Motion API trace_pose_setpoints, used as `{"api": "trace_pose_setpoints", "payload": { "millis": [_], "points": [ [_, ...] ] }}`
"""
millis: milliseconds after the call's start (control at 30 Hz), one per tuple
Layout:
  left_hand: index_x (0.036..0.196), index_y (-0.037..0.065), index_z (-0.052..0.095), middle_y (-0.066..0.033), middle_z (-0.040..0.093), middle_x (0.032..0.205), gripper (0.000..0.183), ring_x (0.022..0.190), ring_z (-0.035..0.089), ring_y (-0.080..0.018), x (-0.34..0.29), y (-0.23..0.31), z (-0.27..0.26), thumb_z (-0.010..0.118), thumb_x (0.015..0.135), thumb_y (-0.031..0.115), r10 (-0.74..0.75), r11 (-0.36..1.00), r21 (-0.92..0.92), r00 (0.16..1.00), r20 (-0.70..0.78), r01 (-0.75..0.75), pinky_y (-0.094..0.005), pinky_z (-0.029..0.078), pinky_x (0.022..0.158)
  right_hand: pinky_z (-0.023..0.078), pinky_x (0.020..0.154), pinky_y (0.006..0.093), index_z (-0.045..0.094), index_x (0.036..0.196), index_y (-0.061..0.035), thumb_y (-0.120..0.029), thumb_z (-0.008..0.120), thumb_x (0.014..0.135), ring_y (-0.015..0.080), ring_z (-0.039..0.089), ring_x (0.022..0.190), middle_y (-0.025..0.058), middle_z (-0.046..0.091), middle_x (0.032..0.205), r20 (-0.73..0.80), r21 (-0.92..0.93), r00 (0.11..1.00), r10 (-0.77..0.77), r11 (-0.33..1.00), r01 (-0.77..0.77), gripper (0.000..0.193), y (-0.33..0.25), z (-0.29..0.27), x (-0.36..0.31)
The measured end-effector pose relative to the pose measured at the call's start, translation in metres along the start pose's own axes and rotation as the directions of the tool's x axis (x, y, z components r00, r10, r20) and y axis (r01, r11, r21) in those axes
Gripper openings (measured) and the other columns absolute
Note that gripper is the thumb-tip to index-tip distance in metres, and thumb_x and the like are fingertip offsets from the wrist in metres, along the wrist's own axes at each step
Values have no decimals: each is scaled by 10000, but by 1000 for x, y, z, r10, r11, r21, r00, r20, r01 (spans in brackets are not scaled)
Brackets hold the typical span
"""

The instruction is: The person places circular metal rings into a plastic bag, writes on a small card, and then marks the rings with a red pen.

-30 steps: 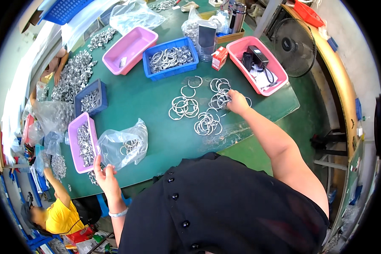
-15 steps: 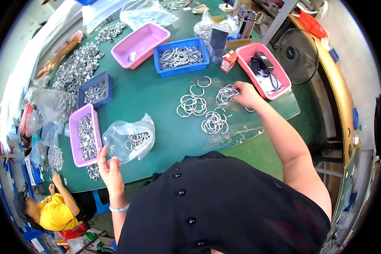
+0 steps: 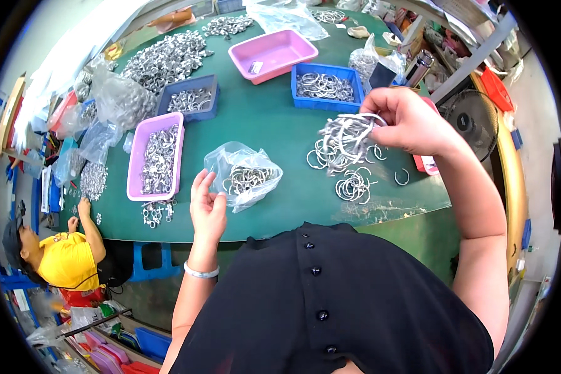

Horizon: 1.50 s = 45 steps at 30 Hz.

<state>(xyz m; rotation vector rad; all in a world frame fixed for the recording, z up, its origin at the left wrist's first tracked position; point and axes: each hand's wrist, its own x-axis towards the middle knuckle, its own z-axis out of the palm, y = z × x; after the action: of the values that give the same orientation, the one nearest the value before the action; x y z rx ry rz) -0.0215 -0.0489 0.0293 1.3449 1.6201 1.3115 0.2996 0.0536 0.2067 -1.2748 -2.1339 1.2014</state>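
My right hand (image 3: 411,121) is closed on a bunch of silver metal rings (image 3: 345,138), lifted above the table and slightly blurred. Below the bunch, a small heap of similar rings (image 3: 353,186) lies on the green table (image 3: 274,215), with a single open ring (image 3: 402,177) to its right. My left hand (image 3: 207,209) has its fingers apart and holds nothing. It is at the left edge of a clear plastic bag (image 3: 269,184) with metal rings inside; whether it touches the bag I cannot tell.
A purple tray (image 3: 134,165) and dark blue tray (image 3: 210,103) of small metal parts stand left. Farther back are a pink tray (image 3: 246,59), a blue tray of rings (image 3: 357,80) and a large parts pile (image 3: 168,59). A person in yellow (image 3: 71,258) works far left; a fan (image 3: 474,124) stands right.
My right hand has lifted the bunch of rings off the table. The view has shifted, so the table things appear farther right. My left hand remains beside the bag, fingers apart.
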Motion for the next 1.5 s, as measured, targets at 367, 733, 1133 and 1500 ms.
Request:
{"api": "trace_pose_setpoints", "payload": {
  "millis": [367, 733, 1133, 1500],
  "points": [
    [1239, -22, 379, -107, 338, 1283, 552, 655, 487, -66, 5, -10, -4, 442, 696, -95, 117, 993, -23, 993, 9, -116, -200, 442, 607, 438, 487, 228, 533, 831, 49, 38, 584, 663, 108, 554, 556, 73, 572, 674, 397, 319, 914, -80, 946, -56, 176, -62, 103, 89],
    [1274, -19, 336, -87, 284, 1331, 591, 716, 480, -68, -4, -15, -2, 424, 697, -110, -14, 978, -209, 1000, 20, 18, -197, 433, 639, 465, 737, 335, 548, 1027, 41, -195, 649, 619, 285, 587, 843, 195, 605, 884, 315, -362, 944, 96, 932, 26, 482, 1, 205, 127],
    [1256, 8, 377, -71, 334, 1299, 545, 733, 485, -71, -3, -23, -8, 391, 725, -116, -122, 959, -256, 992, 1, 118, -197, 432, 636, 500, 614, 280, 565, 1023, -1, -53, 531, 728, 155, 608, 703, 117, 614, 885, 125, 107, 992, 23, 994, -36, 301, 41, 81, 108],
    [1123, -37, 480, -100, 304, 1317, 405, 642, 478, -44, -12, -2, -12, 397, 728, -79, -186, 974, -134, 982, -27, 181, -186, 409, 588, 441, 838, 357, 547, 1032, -47, -100, 606, 645, 320, 503, 976, 171, 488, 1113, -250, -593, 879, 407, 654, -471, 395, 292, 83, 79]
  ]
}}
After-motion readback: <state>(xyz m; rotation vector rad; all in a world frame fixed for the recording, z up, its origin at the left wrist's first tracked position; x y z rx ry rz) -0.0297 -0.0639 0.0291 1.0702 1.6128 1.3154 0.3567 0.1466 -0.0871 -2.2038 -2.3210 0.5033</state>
